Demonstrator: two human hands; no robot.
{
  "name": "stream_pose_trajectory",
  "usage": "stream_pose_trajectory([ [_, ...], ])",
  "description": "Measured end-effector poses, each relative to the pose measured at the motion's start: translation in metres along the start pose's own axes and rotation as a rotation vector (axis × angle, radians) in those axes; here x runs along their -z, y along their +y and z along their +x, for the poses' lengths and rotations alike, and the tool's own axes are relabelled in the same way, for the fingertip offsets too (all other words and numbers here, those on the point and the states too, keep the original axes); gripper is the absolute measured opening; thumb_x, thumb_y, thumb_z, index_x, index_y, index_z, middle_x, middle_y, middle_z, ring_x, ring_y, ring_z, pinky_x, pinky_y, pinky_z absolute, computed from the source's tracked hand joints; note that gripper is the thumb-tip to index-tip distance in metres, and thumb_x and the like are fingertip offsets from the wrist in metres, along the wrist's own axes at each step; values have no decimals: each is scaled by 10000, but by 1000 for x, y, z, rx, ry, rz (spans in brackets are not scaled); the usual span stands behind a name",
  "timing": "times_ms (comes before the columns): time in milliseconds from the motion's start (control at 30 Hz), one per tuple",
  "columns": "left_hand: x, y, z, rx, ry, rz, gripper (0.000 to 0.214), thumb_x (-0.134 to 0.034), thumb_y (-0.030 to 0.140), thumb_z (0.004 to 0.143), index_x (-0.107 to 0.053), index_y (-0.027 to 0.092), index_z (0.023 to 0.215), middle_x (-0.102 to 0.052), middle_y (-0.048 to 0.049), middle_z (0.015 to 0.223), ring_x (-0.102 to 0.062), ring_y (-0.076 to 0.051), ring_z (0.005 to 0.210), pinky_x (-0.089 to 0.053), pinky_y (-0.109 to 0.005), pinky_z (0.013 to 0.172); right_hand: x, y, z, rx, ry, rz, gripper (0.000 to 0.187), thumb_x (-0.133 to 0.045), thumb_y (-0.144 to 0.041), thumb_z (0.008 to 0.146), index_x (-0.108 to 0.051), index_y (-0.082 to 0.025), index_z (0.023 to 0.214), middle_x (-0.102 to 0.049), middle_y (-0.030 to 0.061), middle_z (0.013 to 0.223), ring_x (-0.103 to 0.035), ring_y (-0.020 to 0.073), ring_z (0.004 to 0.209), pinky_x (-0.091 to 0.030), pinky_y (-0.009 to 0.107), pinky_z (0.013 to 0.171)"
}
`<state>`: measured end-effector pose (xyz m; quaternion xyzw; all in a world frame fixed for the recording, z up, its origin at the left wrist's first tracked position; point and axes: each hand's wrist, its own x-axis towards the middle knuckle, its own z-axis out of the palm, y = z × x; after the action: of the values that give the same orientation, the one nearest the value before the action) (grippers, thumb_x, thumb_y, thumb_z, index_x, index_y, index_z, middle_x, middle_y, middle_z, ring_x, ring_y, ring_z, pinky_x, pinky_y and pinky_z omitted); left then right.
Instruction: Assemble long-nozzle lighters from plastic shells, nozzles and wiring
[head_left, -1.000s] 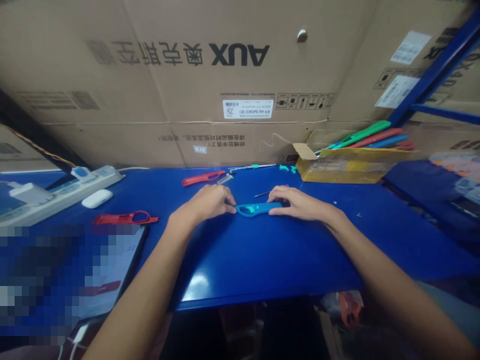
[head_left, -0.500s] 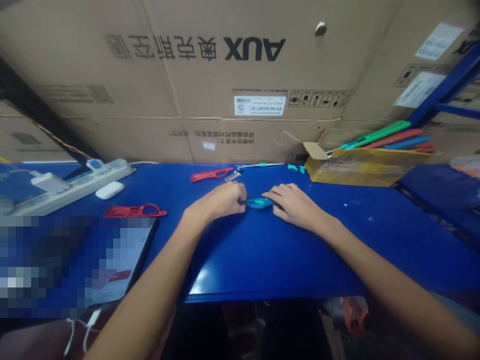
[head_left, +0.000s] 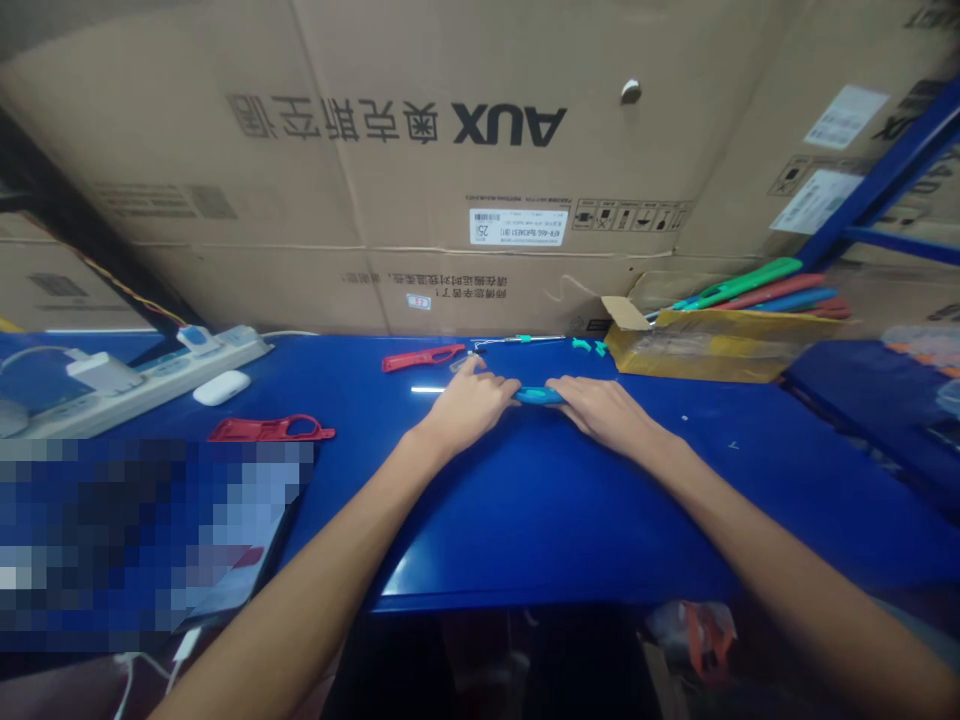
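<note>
Both hands are on a blue plastic lighter handle (head_left: 538, 395), held level just over the table. My left hand (head_left: 478, 400) is closed around its left end. The fingers of my right hand (head_left: 596, 402) grip the right end, so only the middle shows. A thin bright rod (head_left: 427, 389) sticks out left of my left hand; whether it joins the handle is hidden. Behind my left hand lie a red handle shell (head_left: 424, 357) and a small clear part (head_left: 459, 363), partly covered by the fingers.
An open carton (head_left: 701, 345) of coloured handles stands back right. Small teal pieces (head_left: 589, 346) and a metal rod (head_left: 525, 339) lie along the back. Another red shell (head_left: 270, 429), a white case (head_left: 221, 387) and a power strip (head_left: 157, 375) are left. Large cardboard (head_left: 420, 200) backs the table.
Both hands have shifted, the left one rightward, and the blue handle has turned so its loop no longer shows plainly. The bright rod now shows left of my left hand. The view has tilted slightly.
</note>
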<state>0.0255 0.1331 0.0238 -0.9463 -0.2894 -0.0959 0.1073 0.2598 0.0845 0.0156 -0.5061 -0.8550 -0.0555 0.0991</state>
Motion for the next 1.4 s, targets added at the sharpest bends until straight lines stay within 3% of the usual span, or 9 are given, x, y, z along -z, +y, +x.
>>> stream_pose_trajectory([
  [167, -3, 8, 2, -17, 33, -14, 243, -428, 251, 1055, -643, 140, 1029, -758, -95, 889, -700, -227, 796, -354, -375, 875, 9, -9, -1, -16, -44, -84, 223, -473, -207, 986, -632, -177, 1140, -733, 121, 1059, -696, 272, 895, -410, 327, 661],
  [300, -1, 14, 5, -27, 56, -35, 229, -418, 220, 1052, -637, 157, 1031, -763, -74, 912, -698, -226, 799, -345, -363, 794, 12, -18, 2, -127, -129, -193, 211, -469, -332, 1030, -614, -192, 1091, -751, 89, 1008, -721, 265, 855, -345, 307, 574],
  [500, 3, 23, 8, -36, 11, 0, 217, -456, 227, 1041, -656, 148, 1013, -770, -93, 896, -704, -238, 773, -357, -396, 839, 12, -17, 1, -135, -261, -211, 284, -425, -406, 1062, -598, -193, 1134, -756, 110, 1060, -743, 264, 865, -371, 298, 604],
  [600, 3, 23, 8, -19, 7, 4, 209, -510, 275, 1033, -669, 142, 1055, -773, -106, 945, -713, -256, 876, -369, -412, 906, 14, -15, 2, -122, -280, -202, 287, -432, -406, 1062, -602, -185, 1132, -756, 125, 1044, -744, 272, 881, -393, 300, 630],
  [733, 9, 4, 0, 1, 73, -51, 447, -663, 371, 954, -568, 161, 1338, -728, -108, 1211, -650, -294, 1147, -367, -431, 1023, 22, -12, 3, -161, -251, -185, 319, -428, -443, 1061, -606, -182, 1111, -760, 115, 970, -740, 280, 876, -392, 301, 638],
  [800, 13, -9, -6, 18, 111, -107, 488, -670, 365, 952, -536, 171, 1379, -692, -98, 1295, -625, -273, 1201, -375, -406, 1042, 26, -9, 2, -194, -229, -179, 333, -427, -463, 1058, -609, -184, 1074, -756, 102, 913, -736, 278, 850, -384, 301, 632],
  [1000, 18, -25, -11, 86, 166, -132, 340, -553, 388, 1018, -632, 161, 1259, -730, -96, 1208, -641, -265, 1164, -405, -399, 999, 29, 1, -3, -198, -197, -164, 312, -452, -464, 1050, -605, -193, 1020, -744, 81, 876, -723, 268, 823, -354, 296, 613],
  [1300, 17, -23, -7, 83, 231, -161, 122, -578, 190, 985, -680, 196, 1052, -759, -37, 1057, -647, -218, 1021, -384, -369, 955, 27, 1, -4, -150, -151, -44, 319, -474, -487, 1035, -610, -211, 953, -694, 48, 780, -682, 239, 747, -341, 288, 606],
  [1400, 17, -17, -6, 104, 257, -165, 96, -602, 209, 978, -660, 188, 1053, -746, -45, 1083, -637, -216, 1015, -382, -366, 960, 26, 4, -5, -131, -138, -4, 344, -470, -513, 1029, -609, -210, 944, -686, 46, 787, -673, 237, 756, -360, 286, 628],
])
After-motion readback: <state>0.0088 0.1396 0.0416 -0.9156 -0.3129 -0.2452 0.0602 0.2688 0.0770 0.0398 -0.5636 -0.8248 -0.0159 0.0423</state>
